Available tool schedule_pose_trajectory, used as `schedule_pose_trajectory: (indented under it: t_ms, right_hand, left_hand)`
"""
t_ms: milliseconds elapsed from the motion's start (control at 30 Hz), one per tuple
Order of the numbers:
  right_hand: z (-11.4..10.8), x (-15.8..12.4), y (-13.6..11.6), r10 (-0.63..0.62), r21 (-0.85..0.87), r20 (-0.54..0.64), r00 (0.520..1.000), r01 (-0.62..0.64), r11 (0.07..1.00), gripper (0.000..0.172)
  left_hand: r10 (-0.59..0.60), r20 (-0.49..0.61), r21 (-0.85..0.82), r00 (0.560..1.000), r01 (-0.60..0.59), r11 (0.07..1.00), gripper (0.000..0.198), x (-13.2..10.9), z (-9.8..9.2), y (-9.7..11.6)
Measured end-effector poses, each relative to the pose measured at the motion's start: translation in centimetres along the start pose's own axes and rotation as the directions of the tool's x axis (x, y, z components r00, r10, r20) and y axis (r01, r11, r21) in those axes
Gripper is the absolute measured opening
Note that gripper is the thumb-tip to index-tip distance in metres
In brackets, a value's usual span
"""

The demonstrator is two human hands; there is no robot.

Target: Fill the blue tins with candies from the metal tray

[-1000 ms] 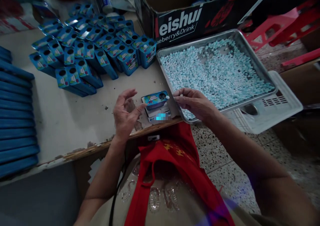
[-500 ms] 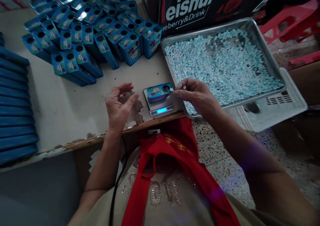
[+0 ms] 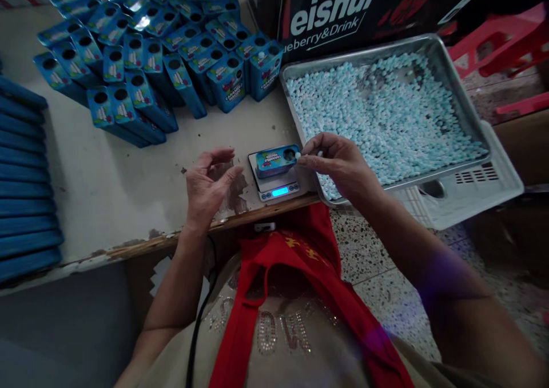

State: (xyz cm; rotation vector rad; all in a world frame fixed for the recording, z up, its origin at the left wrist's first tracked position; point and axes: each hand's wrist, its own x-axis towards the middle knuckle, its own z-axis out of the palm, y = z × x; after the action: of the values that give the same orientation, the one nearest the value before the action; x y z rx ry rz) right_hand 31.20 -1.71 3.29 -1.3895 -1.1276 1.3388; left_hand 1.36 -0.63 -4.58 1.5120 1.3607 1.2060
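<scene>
A small blue candy box (image 3: 275, 160) lies flat on a little digital scale (image 3: 278, 187) at the table's front edge. My right hand (image 3: 338, 164) pinches a pale candy pellet (image 3: 298, 155) right at the round hole in the box's right end, with more pellets tucked in its fingers. My left hand (image 3: 210, 186) hovers just left of the scale, fingers curled and apart, holding nothing. A metal tray (image 3: 454, 91) full of light-blue pellets sits to the right of the scale.
Several upright blue boxes (image 3: 163, 56) with round holes crowd the back of the table. Stacked dark-blue flat pieces (image 3: 26, 188) line the left edge. A black cardboard carton (image 3: 343, 16) stands behind the tray. A white plastic basket (image 3: 489, 188) sits under the tray, red stools (image 3: 506, 39) beyond.
My right hand has shifted slightly left, bringing the pellet closer to the box's hole. My left hand has stayed beside the scale. The view has tilted a little.
</scene>
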Motion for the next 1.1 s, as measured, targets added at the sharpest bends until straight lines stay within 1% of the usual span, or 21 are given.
schedule_pose_trajectory:
  t_ms: [200,300,367,433,500,600,700,767,833,867,900,967,1000,1033,1067,1100]
  right_hand:
    - [0.5,0.6,-0.6,-0.050,-0.070,0.005,0.999,0.050,0.996,0.031]
    - [0.4,1.0,-1.6,-0.104,-0.157,0.041,0.994,0.109,0.982,0.024]
    - [0.1,1.0,-2.5,-0.110,-0.200,0.060,0.992,0.120,0.973,0.019]
    - [-0.2,1.0,-3.6,-0.090,-0.242,0.090,0.992,0.109,0.964,0.019]
    - [-0.4,0.9,-4.6,-0.082,-0.297,0.145,0.986,0.123,0.947,0.020]
    - [-0.2,0.7,-5.7,-0.145,-0.372,0.208,0.967,0.215,0.903,0.017]
    - [0.2,0.6,-5.6,-0.213,-0.403,0.252,0.944,0.302,0.864,0.015]
    - [0.4,0.8,-4.8,-0.212,-0.381,0.270,0.939,0.307,0.872,0.019]
    - [0.4,1.2,-3.8,-0.188,-0.313,0.237,0.953,0.258,0.914,0.021]
    - [0.3,1.5,-3.3,-0.178,-0.264,0.195,0.964,0.227,0.938,0.021]
    - [0.1,1.8,-2.9,-0.173,-0.206,0.135,0.976,0.199,0.958,0.020]
    - [-0.6,2.4,-2.2,-0.167,-0.083,-0.028,0.986,0.164,0.983,0.016]
    - [-1.0,2.7,-1.9,-0.154,-0.040,-0.107,0.982,0.151,0.988,0.015]
    - [-1.4,3.0,-1.6,-0.133,-0.019,-0.171,0.976,0.132,0.991,0.014]
    - [-1.7,3.4,-1.3,-0.110,-0.047,-0.204,0.973,0.102,0.994,0.016]
    - [-2.0,3.7,-0.9,-0.099,-0.124,-0.214,0.972,0.073,0.990,0.018]
  left_hand:
    - [0.007,0.034,-0.030,0.999,-0.006,1.000,0.041,0.2,0.7,0.2]
    - [0.014,0.049,-0.031,0.999,-0.013,0.999,0.042,0.3,0.9,0.4]
    - [0.014,0.053,-0.026,0.998,-0.012,1.000,0.043,0.4,1.0,0.4]
    - [0.009,0.055,-0.032,0.998,-0.007,0.999,0.045,0.4,1.1,0.3]
    - [0.002,0.049,-0.050,0.999,0.000,0.999,0.048,0.3,1.2,0.2]
    - [-0.019,0.043,-0.090,0.999,0.023,0.996,0.052,0.2,1.2,0.5]
    - [-0.039,0.070,-0.132,0.997,0.048,0.990,0.056,0.2,1.1,1.1]
    - [-0.008,0.096,-0.153,0.995,0.023,0.988,0.058,0.5,1.1,1.6]
    - [0.070,0.119,-0.115,0.990,-0.056,0.992,0.057,1.0,1.6,2.2]
    - [0.122,0.133,-0.059,0.984,-0.115,0.992,0.058,1.2,2.0,2.6]
    - [0.175,0.158,0.017,0.972,-0.180,0.984,0.059,1.3,2.6,3.1]
    - [0.259,0.258,0.189,0.931,-0.312,0.931,0.063,1.3,4.0,4.4]
    - [0.274,0.322,0.267,0.906,-0.364,0.892,0.062,1.2,4.7,5.1]
    - [0.266,0.392,0.328,0.881,-0.404,0.854,0.058,1.1,5.3,5.7]
    - [0.243,0.431,0.382,0.869,-0.420,0.823,0.050,1.1,5.6,6.3]
    - [0.224,0.448,0.424,0.865,-0.427,0.799,0.045,1.3,5.4,6.7]
